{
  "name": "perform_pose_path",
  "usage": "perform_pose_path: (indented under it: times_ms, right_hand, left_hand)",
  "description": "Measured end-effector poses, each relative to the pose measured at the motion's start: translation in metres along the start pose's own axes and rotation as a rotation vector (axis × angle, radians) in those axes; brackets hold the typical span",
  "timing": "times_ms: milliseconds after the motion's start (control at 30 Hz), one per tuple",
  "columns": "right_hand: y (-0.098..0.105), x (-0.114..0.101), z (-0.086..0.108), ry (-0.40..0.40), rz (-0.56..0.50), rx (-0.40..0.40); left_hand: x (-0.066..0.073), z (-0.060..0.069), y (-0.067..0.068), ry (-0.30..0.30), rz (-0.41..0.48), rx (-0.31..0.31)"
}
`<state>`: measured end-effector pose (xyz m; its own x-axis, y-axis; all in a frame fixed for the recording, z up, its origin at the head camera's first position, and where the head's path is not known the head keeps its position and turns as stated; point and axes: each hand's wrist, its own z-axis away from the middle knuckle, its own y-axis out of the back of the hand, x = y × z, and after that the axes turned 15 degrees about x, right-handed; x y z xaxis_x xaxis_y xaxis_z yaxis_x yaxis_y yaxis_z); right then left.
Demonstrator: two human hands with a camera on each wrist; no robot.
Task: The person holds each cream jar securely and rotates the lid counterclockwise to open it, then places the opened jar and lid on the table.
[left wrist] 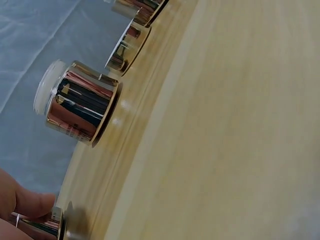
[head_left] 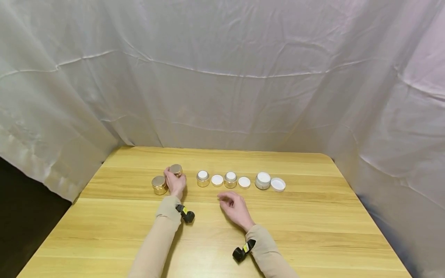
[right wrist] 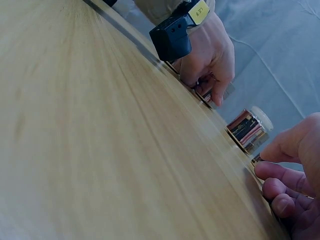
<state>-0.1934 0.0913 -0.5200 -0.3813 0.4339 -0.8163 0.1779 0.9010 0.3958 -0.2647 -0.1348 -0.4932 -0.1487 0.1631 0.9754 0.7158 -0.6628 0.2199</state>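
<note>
In the head view my left hand (head_left: 176,184) grips a gold lidded jar (head_left: 176,169) at the back left, fingers and thumb on its sides. Its thumb (left wrist: 35,204) shows against that jar in the left wrist view. A second gold lidded jar (head_left: 159,185) stands just left of the hand. My right hand (head_left: 235,207) is over the table's middle with loosely curled fingers and holds nothing. Nearest ahead of it are an open gold jar (head_left: 230,181) with a white top and an upturned lid (head_left: 217,180). Another open gold jar (head_left: 203,179) stands farther left.
Toward the right of the row are another upturned lid (head_left: 244,182), a larger whitish jar (head_left: 262,181) and its white-lined lid (head_left: 278,184). Grey curtains (head_left: 222,96) hang behind and beside the wooden table (head_left: 313,231). Each wrist carries a black camera.
</note>
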Motion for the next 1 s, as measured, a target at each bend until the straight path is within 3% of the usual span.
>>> perform_pose_path:
  times_ms: [367, 733, 900, 1000]
  right_hand:
    - [0.000, 0.000, 0.000, -0.003, -0.006, 0.000]
    - [0.001, 0.000, -0.001, -0.019, -0.004, -0.010]
    - [0.002, -0.001, -0.001, -0.034, -0.030, -0.014]
    - [0.002, -0.001, -0.001, -0.048, -0.061, 0.001]
  left_hand:
    - [0.006, 0.013, 0.002, 0.002, 0.038, -0.068]
    - [0.016, 0.045, 0.015, 0.007, 0.232, -0.146]
    - [0.017, 0.057, 0.023, -0.023, 0.283, -0.172]
    - [0.018, 0.060, 0.026, -0.039, 0.333, -0.220]
